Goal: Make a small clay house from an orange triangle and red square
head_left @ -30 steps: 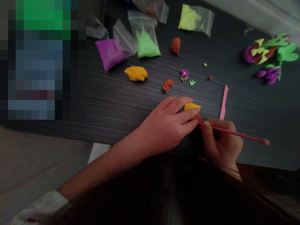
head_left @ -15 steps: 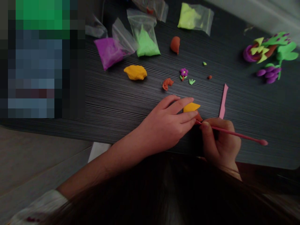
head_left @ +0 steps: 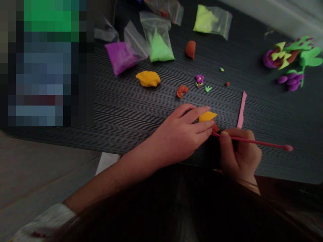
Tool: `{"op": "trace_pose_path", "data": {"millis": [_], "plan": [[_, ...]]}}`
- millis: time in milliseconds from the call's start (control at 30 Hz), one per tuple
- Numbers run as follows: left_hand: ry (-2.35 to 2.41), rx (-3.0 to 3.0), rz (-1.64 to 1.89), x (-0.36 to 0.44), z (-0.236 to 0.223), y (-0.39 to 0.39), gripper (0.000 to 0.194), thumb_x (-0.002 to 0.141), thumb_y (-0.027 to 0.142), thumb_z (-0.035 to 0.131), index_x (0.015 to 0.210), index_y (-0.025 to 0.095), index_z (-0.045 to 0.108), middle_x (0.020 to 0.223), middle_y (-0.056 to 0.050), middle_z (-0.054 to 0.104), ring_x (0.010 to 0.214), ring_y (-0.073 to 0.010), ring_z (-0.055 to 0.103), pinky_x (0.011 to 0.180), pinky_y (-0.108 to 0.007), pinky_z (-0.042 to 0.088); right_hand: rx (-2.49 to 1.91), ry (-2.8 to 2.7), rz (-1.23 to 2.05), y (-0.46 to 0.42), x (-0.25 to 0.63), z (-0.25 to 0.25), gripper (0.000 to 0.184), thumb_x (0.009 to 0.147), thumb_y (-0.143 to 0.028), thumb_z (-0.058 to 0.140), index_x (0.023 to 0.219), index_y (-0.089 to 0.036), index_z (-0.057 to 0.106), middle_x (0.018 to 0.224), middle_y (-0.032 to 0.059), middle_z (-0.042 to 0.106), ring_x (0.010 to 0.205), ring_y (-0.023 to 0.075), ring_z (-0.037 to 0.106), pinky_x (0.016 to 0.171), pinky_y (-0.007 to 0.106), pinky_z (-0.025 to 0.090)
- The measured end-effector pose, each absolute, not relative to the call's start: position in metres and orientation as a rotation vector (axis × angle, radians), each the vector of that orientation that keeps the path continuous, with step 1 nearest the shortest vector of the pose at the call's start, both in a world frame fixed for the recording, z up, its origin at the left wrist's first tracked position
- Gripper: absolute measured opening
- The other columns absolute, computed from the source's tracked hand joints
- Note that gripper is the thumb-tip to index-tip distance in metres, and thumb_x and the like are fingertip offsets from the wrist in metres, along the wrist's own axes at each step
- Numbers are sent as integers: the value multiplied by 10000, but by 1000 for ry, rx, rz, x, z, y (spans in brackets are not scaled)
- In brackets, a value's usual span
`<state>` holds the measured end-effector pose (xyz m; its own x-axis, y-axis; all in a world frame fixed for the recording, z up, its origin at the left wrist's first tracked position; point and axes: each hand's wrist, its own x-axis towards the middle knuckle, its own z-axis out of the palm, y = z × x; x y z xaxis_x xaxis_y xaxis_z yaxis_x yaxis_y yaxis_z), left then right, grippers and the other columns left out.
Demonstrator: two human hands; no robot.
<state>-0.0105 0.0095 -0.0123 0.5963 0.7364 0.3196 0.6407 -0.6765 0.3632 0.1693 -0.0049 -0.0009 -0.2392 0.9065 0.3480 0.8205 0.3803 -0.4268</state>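
Note:
My left hand [head_left: 184, 132] lies palm down near the table's front edge, fingers stretched out and apart over a flat clay piece. Its yellow part [head_left: 208, 116] shows between two fingers, and a brown clay part [head_left: 215, 126] pokes out beside them; the rest is under my hand. In a pinch, my right hand [head_left: 241, 153] holds a thin pink modelling tool [head_left: 264, 143] with a rounded end pointing right. The tool's other tip meets the brown clay by my left fingertips. A flat pink clay knife [head_left: 242, 109] rests just beyond my right hand.
Beyond my hands lie a small purple clay flower [head_left: 199, 79], green clay leaves [head_left: 208, 89], brown scraps [head_left: 181, 91], a yellow lump [head_left: 148, 79] and a brown lump [head_left: 190, 49]. Clay bags [head_left: 161, 47] line the back. Finished clay plants [head_left: 290, 60] stand far right.
The rounded end of the pink tool has swung slightly up and right as my right hand turned. My left hand keeps its place on the clay; the whole view has shifted a little.

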Motion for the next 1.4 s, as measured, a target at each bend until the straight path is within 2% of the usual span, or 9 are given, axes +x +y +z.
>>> {"op": "trace_pose_path", "data": {"millis": [200, 400, 1000, 1400], "plan": [[1148, 2613, 663, -10, -11, 9, 298, 902, 168, 367, 1118, 193, 570, 1148, 8, 608, 1206, -222, 397, 980, -416, 346, -1530, -1802, 273, -6, 170, -6, 93, 814, -255, 508, 761, -190, 550, 663, -12, 563, 567, 110, 510, 544, 272, 398], [1145, 2614, 667, -10, -11, 10, 292, 898, 161, 375, 1107, 187, 577, 1160, -3, 601, 1195, -223, 407, 963, -409, 358, -1515, -1935, 239, -4, 169, -2, 16, 796, -202, 539, 785, -196, 548, 680, -23, 570, 582, 101, 514, 539, 249, 389], [1133, 2605, 653, -10, -12, 10, 295, 900, 172, 379, 1133, 187, 560, 1162, -13, 601, 1205, -217, 400, 976, -419, 345, -1528, -2094, 144, -3, 170, -1, 50, 796, -186, 533, 751, -206, 544, 656, -27, 548, 555, 96, 501, 508, 230, 378], [1127, 2605, 668, -11, -10, 10, 297, 893, 154, 377, 1126, 176, 560, 1186, -16, 580, 1194, -226, 409, 968, -411, 351, -1535, -2006, 222, -4, 171, -3, 36, 789, -189, 536, 757, -200, 548, 654, -24, 551, 557, 103, 495, 517, 246, 374]]}}
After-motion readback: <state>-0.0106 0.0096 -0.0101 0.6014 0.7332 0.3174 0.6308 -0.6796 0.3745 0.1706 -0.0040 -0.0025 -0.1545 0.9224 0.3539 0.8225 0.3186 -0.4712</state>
